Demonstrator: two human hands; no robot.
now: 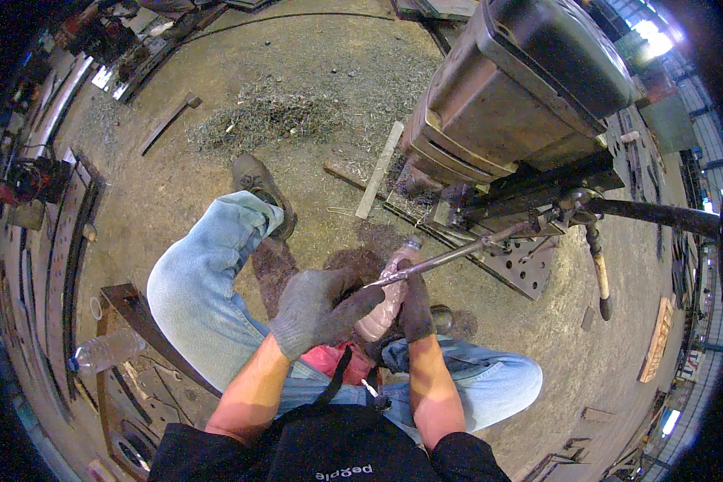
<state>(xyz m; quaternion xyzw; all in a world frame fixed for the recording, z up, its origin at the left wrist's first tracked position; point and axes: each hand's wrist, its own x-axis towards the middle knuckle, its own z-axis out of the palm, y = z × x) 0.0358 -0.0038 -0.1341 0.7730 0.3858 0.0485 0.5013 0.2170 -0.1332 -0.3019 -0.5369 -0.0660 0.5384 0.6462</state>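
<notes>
Right hand [417, 304] grips the bottle [380, 316]; left hand's [315, 312] hold I cannot tell; bumping the rod [451, 255] could dislodge it.

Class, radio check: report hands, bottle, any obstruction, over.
Left hand gloved, near tip of metal rod. Right hand gloved, against bottle. Bottle tilted between hands. Rod crosses over it in view.

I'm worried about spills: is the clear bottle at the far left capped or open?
Capped: the bottle has a blue cap on its neck.
</notes>
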